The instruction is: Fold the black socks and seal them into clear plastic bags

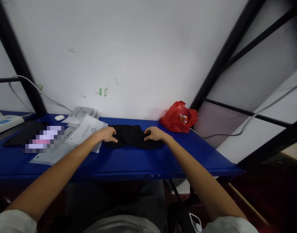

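Note:
A black folded cloth (129, 136) lies across the blue table in front of me; its exact kind I cannot make out. At its left end, my left hand (108, 134) has its thumb and fingers bent onto the fabric, gripping it. My right hand (154, 133) holds the right part the same way, with fingers curled down on the cloth. Just left of the cloth are printed, frosted plastic bags (86, 129), partly behind my left wrist.
The blue table (138, 163) meets a white wall. A red plastic bag (179, 118) stands at the back right. Leftward lie more plastic bags (80, 114), a white earbud case (59, 117), a dark flat object (17, 137) and a white device (7, 121). Black frame posts (223, 61) flank the table.

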{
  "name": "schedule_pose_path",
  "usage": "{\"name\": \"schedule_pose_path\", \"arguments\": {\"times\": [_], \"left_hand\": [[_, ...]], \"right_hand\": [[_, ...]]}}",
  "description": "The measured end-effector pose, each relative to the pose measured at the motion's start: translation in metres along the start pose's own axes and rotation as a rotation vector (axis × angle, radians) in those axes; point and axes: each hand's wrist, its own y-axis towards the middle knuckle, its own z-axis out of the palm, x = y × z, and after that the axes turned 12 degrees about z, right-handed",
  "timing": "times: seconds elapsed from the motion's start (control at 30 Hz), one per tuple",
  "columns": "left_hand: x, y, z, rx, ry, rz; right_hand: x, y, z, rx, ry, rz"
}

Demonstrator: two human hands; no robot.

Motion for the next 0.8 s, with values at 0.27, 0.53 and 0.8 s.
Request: {"name": "schedule_pose_path", "arguments": {"times": [0.27, 0.53, 0.8], "left_hand": [[-0.01, -0.001, -0.011, -0.158, 0.04, -0.002], [-0.025, -0.07, -0.049, -0.083, -0.421, 0.249], [-0.056, -0.037, 0.036, -0.103, -0.138, 0.042]], "right_hand": [[0.006, 0.0, -0.008, -0.142, 0.045, -0.022], [0.002, -0.083, -0.043, 0.03, 0.218, -0.229], [-0.015, -0.066, 0.029, -0.178, 0.107, -0.013]]}}
